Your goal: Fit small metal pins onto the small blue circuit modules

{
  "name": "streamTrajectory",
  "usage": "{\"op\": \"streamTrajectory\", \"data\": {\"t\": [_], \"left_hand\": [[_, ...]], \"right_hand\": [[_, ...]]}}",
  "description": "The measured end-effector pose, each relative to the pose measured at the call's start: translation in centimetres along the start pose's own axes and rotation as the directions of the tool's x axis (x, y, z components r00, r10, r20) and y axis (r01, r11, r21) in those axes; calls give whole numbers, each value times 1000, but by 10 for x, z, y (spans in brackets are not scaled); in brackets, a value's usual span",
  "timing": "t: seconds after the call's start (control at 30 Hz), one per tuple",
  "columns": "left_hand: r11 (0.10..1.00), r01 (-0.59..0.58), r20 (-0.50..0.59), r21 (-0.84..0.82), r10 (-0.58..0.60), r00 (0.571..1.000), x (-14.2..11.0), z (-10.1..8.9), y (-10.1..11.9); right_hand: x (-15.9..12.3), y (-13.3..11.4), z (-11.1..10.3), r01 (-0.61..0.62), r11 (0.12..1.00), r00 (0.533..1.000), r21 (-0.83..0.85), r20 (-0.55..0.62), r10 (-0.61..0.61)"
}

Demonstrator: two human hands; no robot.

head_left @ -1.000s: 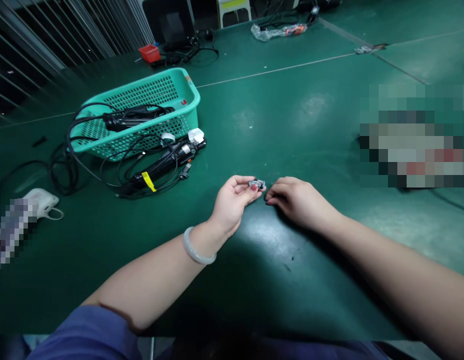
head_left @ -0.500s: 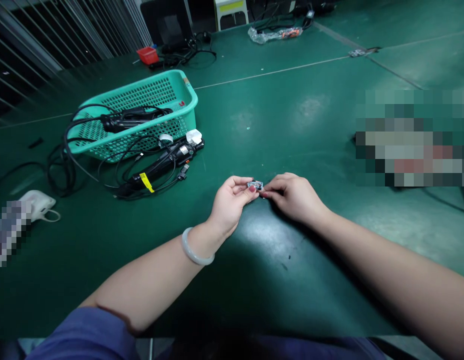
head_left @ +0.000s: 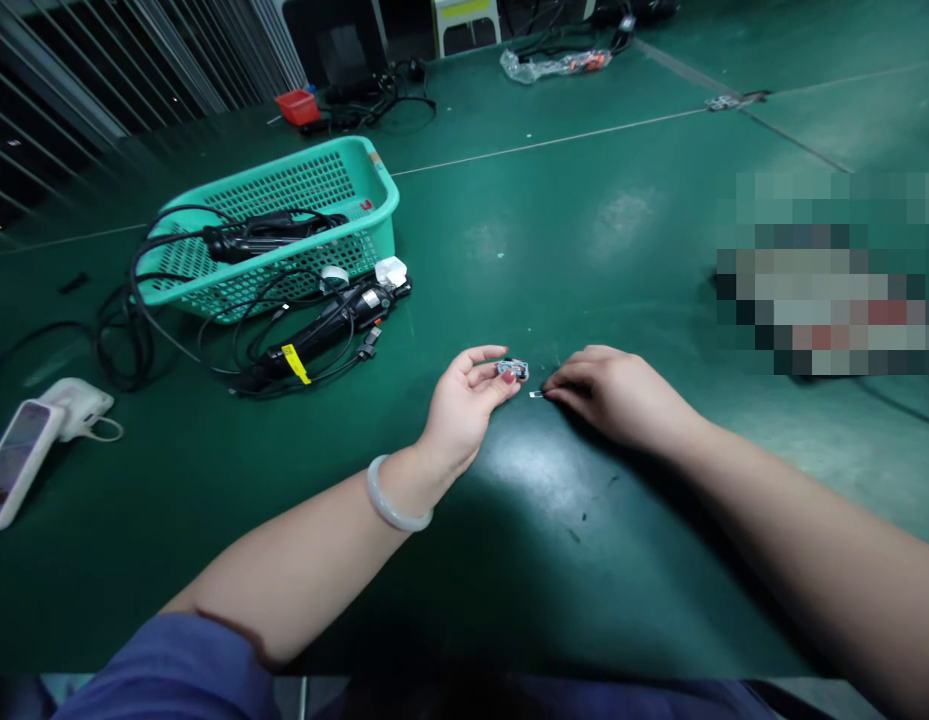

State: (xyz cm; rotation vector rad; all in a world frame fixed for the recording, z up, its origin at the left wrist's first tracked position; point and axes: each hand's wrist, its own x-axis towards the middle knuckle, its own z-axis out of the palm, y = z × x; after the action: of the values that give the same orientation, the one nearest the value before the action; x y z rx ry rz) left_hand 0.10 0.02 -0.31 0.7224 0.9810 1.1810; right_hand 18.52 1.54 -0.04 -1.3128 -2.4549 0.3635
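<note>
My left hand (head_left: 464, 395) pinches a small grey-blue piece with dark parts (head_left: 513, 369) between thumb and fingers; its exact kind is too small to make out. Just right of it, my right hand (head_left: 614, 390) is closed at the fingertips on a small flat silver-white piece (head_left: 536, 394), which sticks out toward the left hand. A narrow gap separates the two pieces. Both hands are low over the green table (head_left: 449, 560), and the right hand's fingertips hide the rest of what they hold.
A turquoise basket (head_left: 381, 235) holds black cabled devices. In front of it lies a black handheld device (head_left: 321, 335) with a yellow tag and cables. A phone (head_left: 18, 455) and white accessory (head_left: 81, 405) lie at left; a blurred-out object (head_left: 824, 300) sits right; a red tray (head_left: 297, 106) stands farther back.
My right hand came in to touch the piece in my left hand, then drew back to the right. A silver-white piece now shows at its fingertips. My left hand stays almost still.
</note>
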Motion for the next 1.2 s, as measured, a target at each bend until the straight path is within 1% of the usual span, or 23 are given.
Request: {"op": "streamTrajectory", "data": {"t": [0.1, 0.2, 0.27, 0.33, 0.4, 0.47, 0.53, 0.67, 0.73, 0.9, 0.97, 1.03, 1.2], "left_hand": [[1000, 9, 10, 11, -9, 1000, 1, 0, -1], [999, 4, 20, 40, -4, 1000, 2, -1, -2], [998, -2, 18, 60, 1, 1000, 3, -1, -2], [998, 4, 9, 70, -5, 1000, 2, -1, -1], [997, 18, 7, 77, -19, 1000, 1, 1, 0], [996, 28, 21, 84, -30, 999, 0, 2, 1], [996, 28, 43, 90, -32, 999, -1, 2, 0], [995, 20, 62, 102, -27, 998, -1, 2, -1], [994, 20, 63, 105, -27, 998, -1, 1, -2], [994, 24, 68, 108, -31, 997, -1, 1, -1], [994, 23, 65, 109, -30, 997, -1, 1, -1], [994, 20, 64, 104, -27, 998, -1, 1, -1], [998, 1, 73, 64, -6, 997, -2, 1, 1]], "right_hand": [[1, -2, 2, 18, 998, 1000, -63, 4, -17], [1, 1, 2, 33, 994, 999, -100, -34, -37], [0, 3, -1, 32, 993, 995, -113, -92, -43], [-1, 5, -7, 21, 994, 984, -111, -176, -41], [-2, 3, -13, 2, 996, 965, -91, -260, -26], [-2, -3, -18, -12, 998, 950, -55, -312, -6], [-2, -11, -20, -5, 1000, 949, -18, -315, -1], [1, -23, -16, 12, 999, 967, 31, -255, -4], [3, -26, -14, 16, 999, 969, 32, -245, -8], [5, -26, -12, 77, 997, 957, 6, -281, -73], [4, -26, -12, 83, 996, 956, 9, -283, -77], [3, -26, -12, 64, 998, 957, 17, -284, -56], [2, -24, -12, -46, 997, 948, 55, -313, 61]]}}
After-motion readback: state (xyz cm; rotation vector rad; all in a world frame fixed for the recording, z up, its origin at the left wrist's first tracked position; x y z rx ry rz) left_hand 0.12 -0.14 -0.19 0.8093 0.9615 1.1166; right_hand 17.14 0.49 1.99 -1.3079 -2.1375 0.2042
